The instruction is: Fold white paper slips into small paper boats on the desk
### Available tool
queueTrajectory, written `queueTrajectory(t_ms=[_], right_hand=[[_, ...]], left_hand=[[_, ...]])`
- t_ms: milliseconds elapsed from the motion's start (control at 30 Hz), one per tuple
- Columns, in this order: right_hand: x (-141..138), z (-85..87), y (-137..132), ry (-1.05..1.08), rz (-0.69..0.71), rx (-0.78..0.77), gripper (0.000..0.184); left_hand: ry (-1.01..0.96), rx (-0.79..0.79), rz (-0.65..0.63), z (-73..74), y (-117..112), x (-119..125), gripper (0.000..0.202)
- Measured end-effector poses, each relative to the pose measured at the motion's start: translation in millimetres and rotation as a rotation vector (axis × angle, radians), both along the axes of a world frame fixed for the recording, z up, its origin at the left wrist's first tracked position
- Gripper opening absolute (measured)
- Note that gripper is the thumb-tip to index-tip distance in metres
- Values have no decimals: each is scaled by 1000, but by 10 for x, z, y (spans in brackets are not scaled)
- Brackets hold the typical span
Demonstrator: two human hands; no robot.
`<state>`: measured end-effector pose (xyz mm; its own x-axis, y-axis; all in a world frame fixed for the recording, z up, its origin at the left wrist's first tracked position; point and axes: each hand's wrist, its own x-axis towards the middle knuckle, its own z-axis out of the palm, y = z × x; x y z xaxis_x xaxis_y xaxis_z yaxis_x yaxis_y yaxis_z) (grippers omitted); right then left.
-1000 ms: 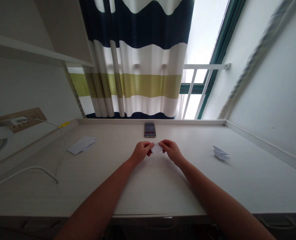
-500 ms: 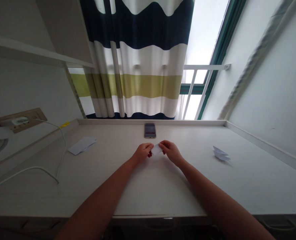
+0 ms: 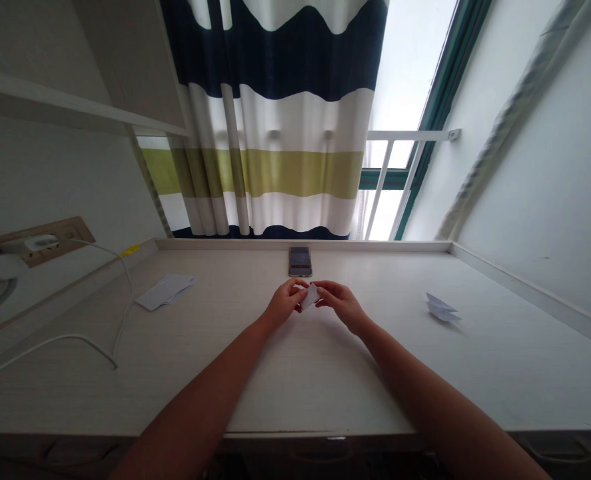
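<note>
Paper [image 3: 311, 297], small, white, folded, between left hand [image 3: 286, 303] and right hand [image 3: 342, 305]

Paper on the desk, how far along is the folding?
Done: a folded paper piece sits on the desk to the right. In hand: a small white paper is pinched between the left hand and the right hand, its folding not obviously finished. Left: flat white slips lie to the left, seemingly unfolded.
</note>
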<state>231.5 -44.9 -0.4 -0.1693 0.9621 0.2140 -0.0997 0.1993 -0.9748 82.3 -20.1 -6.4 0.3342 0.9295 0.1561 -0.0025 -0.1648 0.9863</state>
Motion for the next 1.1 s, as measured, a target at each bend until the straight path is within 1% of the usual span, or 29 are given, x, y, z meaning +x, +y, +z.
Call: queueTrajectory(t_ms=[300, 467, 633, 867, 1100], right_hand=[[15, 34, -30, 46, 57, -2, 34], [7, 44, -27, 37, 5, -43, 33], [8, 50, -27, 40, -33, -58, 32], [24, 27, -17, 46, -17, -37, 31], [19, 65, -44, 24, -8, -57, 30]], left_hand=[[12, 7, -13, 7, -6, 5, 20], [7, -7, -40, 14, -12, 3, 23], [24, 38, -87, 10, -24, -12, 32], [26, 32, -123, 7, -29, -27, 36], [-3, 0, -138, 32, -44, -27, 36]])
